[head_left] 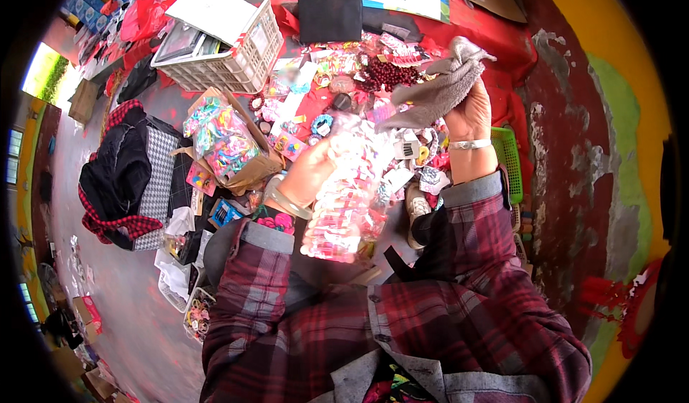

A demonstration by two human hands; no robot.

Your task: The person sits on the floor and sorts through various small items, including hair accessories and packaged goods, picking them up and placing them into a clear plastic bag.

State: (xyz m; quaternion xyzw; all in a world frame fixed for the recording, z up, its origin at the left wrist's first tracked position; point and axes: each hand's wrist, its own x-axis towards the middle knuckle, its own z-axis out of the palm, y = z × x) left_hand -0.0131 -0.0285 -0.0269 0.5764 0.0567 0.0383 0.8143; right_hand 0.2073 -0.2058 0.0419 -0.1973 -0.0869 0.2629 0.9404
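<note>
My left hand point(312, 170) grips the edge of a shiny clear plastic pack of small pink and red items point(341, 209), which hangs down in front of me. Glare washes out much of its upper part, so its exact contents cannot be made out. Higher up on the right, my right hand point(470, 112) is closed on a grey-brown cloth point(441, 87). One end of the cloth trails left toward the upper part of the pack. Beneath both hands spreads a heap of small accessories, among them dark red beads point(391, 75) and a blue hair tie point(321, 124).
To the left stands a cardboard box point(247, 162) full of colourful plastic-wrapped items. Behind it is a white plastic crate point(251, 62), with a black flat case point(330, 8) beside it. A green basket point(507, 162) sits by my right forearm. Dark clothing point(118, 180) lies far left.
</note>
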